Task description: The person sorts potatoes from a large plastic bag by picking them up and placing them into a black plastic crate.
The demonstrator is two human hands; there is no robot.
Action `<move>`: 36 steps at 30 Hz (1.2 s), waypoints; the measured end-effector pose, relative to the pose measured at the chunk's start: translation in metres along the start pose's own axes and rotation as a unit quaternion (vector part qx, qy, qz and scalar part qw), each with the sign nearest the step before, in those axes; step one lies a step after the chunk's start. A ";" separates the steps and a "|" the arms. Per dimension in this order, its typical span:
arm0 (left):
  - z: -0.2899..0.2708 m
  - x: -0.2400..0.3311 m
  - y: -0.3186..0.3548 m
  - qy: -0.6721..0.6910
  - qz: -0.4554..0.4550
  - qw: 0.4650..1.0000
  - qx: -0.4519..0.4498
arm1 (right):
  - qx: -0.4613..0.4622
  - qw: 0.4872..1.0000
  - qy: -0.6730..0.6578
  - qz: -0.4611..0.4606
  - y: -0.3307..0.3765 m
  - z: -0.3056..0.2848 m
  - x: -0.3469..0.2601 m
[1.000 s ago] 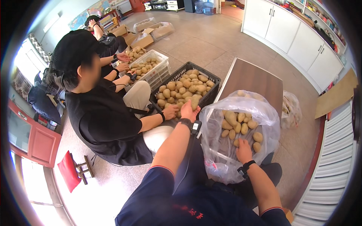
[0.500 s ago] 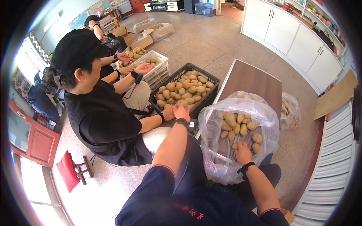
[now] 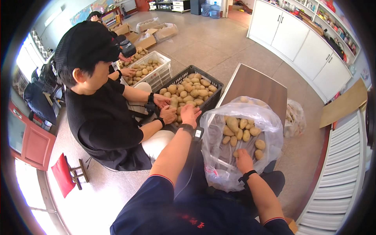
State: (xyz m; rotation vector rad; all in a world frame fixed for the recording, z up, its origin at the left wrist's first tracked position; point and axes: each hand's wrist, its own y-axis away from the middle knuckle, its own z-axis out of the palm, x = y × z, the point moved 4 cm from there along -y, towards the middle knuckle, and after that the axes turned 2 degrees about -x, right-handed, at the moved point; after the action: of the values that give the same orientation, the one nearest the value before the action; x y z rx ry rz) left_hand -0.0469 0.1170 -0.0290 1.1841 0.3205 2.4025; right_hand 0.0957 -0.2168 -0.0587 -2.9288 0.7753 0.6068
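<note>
Small potato (image 3: 235,154), one: inside the clear plastic bag (image 3: 210,147), right of centre in the frame, the bag lying open on the brown surface (image 3: 260,83). We find it at the left side of the right hand (image 3: 244,161), the nearer of the two. Its long axis is partly covered; we cannot read it. Right fingers: curled against it, though whether pinching or merely resting we cannot tell.

Left hand (image 3: 190,113), one: mid-frame, by the lower edge of the black crate (image 3: 214,99) of potatoes. Fingers loosely spread; we see nothing gripped.

Co-worker's hands (image 3: 168,114), two: just left of it, at a potato (image 3: 173,103).

Writing: red lettering (image 3: 192,220) on the navy shirt (image 3: 156,203), lower frame; pale label (image 3: 197,134) near the left wrist, illegible to us. Brands: none we can make out.
</note>
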 end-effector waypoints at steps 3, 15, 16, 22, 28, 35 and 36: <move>0.016 0.001 0.015 -0.028 -0.006 0.999 -0.018 | -0.016 1.000 0.021 -0.003 0.002 0.004 -0.007; 0.043 -0.019 0.041 -0.222 -0.015 0.964 -0.145 | 0.074 0.993 -0.072 -0.049 -0.005 0.008 0.028; 0.043 -0.021 0.042 -0.239 -0.024 0.958 -0.158 | 0.076 0.993 -0.073 -0.048 -0.008 0.006 0.025; 0.058 -0.041 0.055 -0.309 -0.050 0.925 -0.216 | -0.043 0.790 -0.552 0.264 -0.023 -0.003 -0.001; 0.066 -0.053 0.077 -0.395 -0.121 0.859 -0.301 | -0.124 0.760 -0.605 0.204 -0.035 -0.025 -0.042; 0.065 -0.064 0.087 -0.435 -0.177 0.806 -0.360 | -0.121 0.744 -0.631 0.181 -0.056 -0.043 -0.068; 0.066 -0.065 0.088 -0.433 -0.189 0.804 -0.362 | -0.125 0.750 -0.624 0.181 -0.058 -0.045 -0.070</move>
State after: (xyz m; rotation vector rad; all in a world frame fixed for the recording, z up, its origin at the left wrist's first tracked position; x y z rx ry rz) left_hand 0.0151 0.0090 0.0002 1.4658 -0.5575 1.2169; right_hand 0.0840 -0.1406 0.0064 -1.6914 0.9881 2.3990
